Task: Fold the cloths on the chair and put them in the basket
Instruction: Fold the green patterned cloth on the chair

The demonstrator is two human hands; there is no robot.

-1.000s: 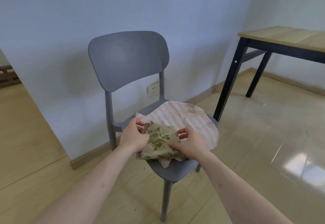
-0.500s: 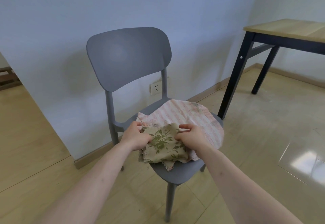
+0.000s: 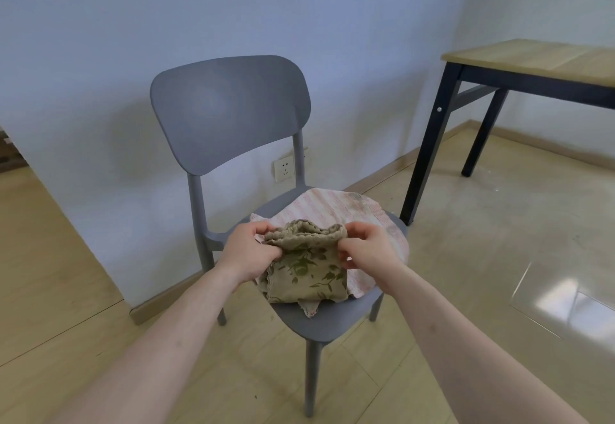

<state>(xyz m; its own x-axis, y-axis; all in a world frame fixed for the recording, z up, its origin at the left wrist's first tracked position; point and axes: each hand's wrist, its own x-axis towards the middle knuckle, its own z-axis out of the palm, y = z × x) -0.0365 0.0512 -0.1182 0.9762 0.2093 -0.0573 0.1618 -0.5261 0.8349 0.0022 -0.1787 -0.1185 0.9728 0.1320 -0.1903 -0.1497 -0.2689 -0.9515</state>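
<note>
Both hands work over the seat of the grey chair, each gripping one end of the bunched upper edge of the beige floral cloth. On that cloth's left end, the left hand has its fingers curled round the gathered fabric; on the right end, the right hand pinches the fabric between thumb and fingers — neither hand is spread wide. Held this way, the upper edge of the floral cloth stands raised and crumpled, while its lower part hangs down to the front of the chair seat, green leaf print facing the camera.

Under it, spread flat across the seat, lies a pink-striped cloth, reaching toward the seat's rear and right edge; a small corner of it pokes out below the floral cloth near the seat's front rim.

Behind the chair, low on the wall, sits a white wall socket. Right of the chair stands a wooden-topped table on black legs — well apart from the seat.
</note>
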